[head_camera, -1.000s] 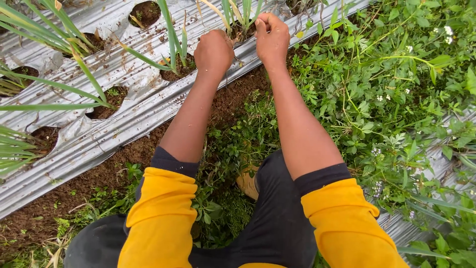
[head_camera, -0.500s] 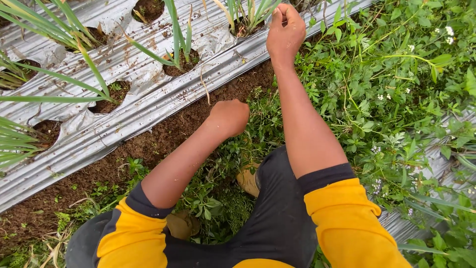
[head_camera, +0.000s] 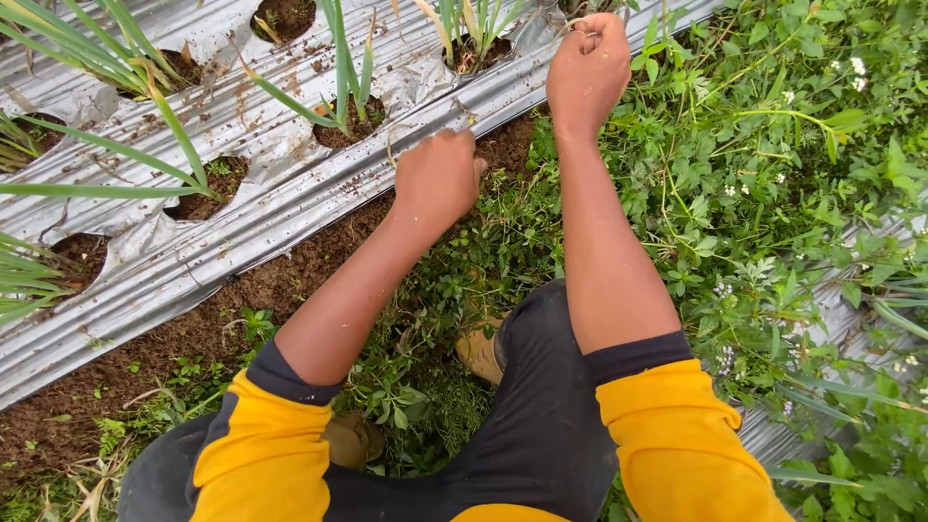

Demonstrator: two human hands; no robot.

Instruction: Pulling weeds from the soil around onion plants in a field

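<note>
My left hand (head_camera: 440, 176) is a closed fist, knuckles up, at the near edge of the silver plastic mulch sheet (head_camera: 242, 116), over bare brown soil (head_camera: 290, 280). Nothing shows inside it. My right hand (head_camera: 588, 68) reaches farther out, fingers clenched around thin pale weed stems (head_camera: 580, 17) where the weed patch (head_camera: 735, 174) meets the sheet. Green onion plants (head_camera: 343, 72) grow out of round holes in the sheet, just beyond my left hand.
Dense green weeds with small white flowers cover the ground on the right. A second strip of silver sheet (head_camera: 870, 280) lies at the right edge. My brown shoe (head_camera: 480, 350) stands among weeds under my knees; yellow and black sleeves fill the bottom.
My left hand drew back from the sheet toward my body, then came forward again to the sheet's edge. My right hand stayed high and drifted slightly right.
</note>
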